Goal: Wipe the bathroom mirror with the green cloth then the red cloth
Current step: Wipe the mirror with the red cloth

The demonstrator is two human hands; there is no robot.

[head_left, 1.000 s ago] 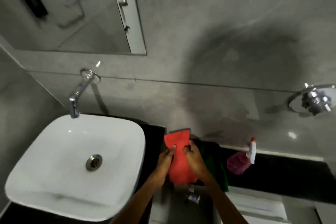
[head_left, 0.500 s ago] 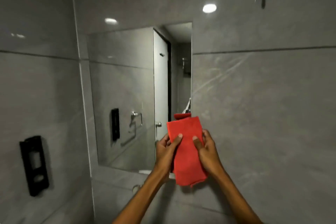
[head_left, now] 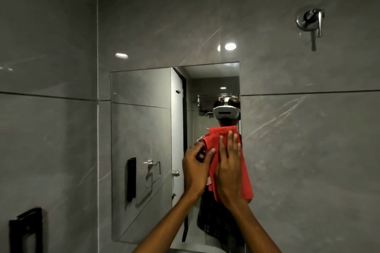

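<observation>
While right hand (head_left: 228, 167) presses red cloth (head_left: 243, 174) flat (fingers extended) on mirror (head_left: 141, 129), left hand (head_left: 195, 170) pinches its left edge.

One mirror (head_left: 141, 129); one red cloth (head_left: 226, 162); two hands, left hand (head_left: 195, 170) and right hand (head_left: 229, 172); one chrome wall valve (head_left: 310, 20); one black wall holder (head_left: 25, 230)

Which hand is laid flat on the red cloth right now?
The right hand, open palm on the red cloth at the mirror's right edge. The left hand only pinches the cloth's left edge.
</observation>
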